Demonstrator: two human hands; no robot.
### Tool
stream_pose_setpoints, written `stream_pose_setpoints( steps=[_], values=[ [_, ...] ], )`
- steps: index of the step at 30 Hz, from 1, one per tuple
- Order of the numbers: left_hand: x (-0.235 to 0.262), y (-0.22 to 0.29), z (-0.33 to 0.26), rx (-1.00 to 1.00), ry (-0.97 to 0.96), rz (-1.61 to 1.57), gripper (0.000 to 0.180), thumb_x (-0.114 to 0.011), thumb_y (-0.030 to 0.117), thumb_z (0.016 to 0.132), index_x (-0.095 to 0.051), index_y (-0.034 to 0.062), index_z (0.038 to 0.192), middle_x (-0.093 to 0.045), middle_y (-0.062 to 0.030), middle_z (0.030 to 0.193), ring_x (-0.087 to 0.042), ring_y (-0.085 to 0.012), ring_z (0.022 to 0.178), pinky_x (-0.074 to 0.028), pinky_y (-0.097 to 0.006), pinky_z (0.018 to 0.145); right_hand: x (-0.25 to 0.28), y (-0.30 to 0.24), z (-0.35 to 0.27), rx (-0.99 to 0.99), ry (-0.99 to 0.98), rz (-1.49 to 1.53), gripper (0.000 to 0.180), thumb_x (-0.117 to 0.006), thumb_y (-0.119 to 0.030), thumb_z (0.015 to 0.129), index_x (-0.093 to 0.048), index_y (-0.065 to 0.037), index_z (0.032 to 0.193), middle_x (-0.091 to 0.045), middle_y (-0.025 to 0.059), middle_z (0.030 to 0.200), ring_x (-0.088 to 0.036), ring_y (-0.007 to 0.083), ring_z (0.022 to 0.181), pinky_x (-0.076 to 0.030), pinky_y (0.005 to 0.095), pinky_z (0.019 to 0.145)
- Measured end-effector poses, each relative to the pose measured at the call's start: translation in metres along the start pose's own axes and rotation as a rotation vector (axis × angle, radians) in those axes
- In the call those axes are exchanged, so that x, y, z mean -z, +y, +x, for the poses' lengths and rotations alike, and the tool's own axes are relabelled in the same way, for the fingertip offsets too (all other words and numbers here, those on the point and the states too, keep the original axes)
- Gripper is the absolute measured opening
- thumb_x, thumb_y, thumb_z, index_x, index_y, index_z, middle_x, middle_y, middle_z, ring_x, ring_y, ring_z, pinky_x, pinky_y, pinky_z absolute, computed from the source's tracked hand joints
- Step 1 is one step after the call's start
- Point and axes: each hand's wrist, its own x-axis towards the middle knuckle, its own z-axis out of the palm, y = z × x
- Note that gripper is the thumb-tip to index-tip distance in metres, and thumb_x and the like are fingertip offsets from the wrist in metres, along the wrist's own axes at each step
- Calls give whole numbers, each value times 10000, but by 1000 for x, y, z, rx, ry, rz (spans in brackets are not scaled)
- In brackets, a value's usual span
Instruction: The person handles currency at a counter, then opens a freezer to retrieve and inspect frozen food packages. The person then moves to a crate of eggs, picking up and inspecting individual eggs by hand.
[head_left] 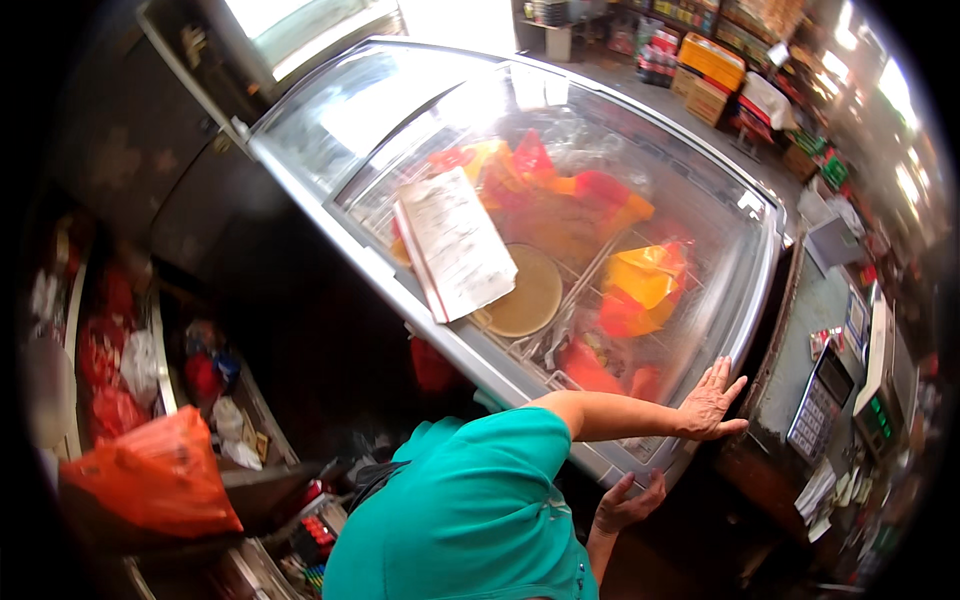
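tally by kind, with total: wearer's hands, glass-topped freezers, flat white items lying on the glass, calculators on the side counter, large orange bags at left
Left hand and right hand: 2
Glass-topped freezer: 1
Flat white item: 1
Calculator: 1
Large orange bag: 1
Total: 6
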Motion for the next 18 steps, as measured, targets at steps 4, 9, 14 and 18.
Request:
stream_pose_setpoints(
  steps=[4, 9, 14, 18],
  values=[
    [12, -14, -10, -2, 1, -141, 764, -465, 531, 837, -252, 26, 1370, -157, -335, 1391, -136, -426, 1324, -133, -433, 1084, 10, 4, -1, 73, -182, 162, 319, -558, -194, 806, -537, 33, 1030, -570, 167, 877, -546, 330, 788, -436, 417, 740],
    [37, -14, -58, -171, -98, 130, 703, -549, 442, 813, -299, 72, 1355, -295, -207, 1387, -269, -350, 1290, -227, -445, 1049, 22, 20, 24, 217, -350, 235, 249, -616, -147, 734, -574, -2, 933, -565, 165, 829, -545, 331, 761, -453, 402, 688],
    [49, -10, -108, -180, -38, 133, 712, -616, 341, 757, -321, 60, 1341, -292, -197, 1388, -268, -362, 1287, -230, -439, 1051, 32, 32, 44, 263, -474, 383, 306, -641, -169, 669, -593, -15, 929, -557, 136, 921, -517, 310, 873, -429, 388, 806],
    [61, -18, -129, -123, 99, 345, 717, -648, 301, 741, -330, 81, 1346, -266, -180, 1412, -248, -356, 1306, -209, -458, 1055, 44, 55, 44, 274, -492, 443, 297, -662, -203, 692, -599, -15, 913, -571, 129, 930, -524, 299, 875, -430, 383, 817]
  ],
)
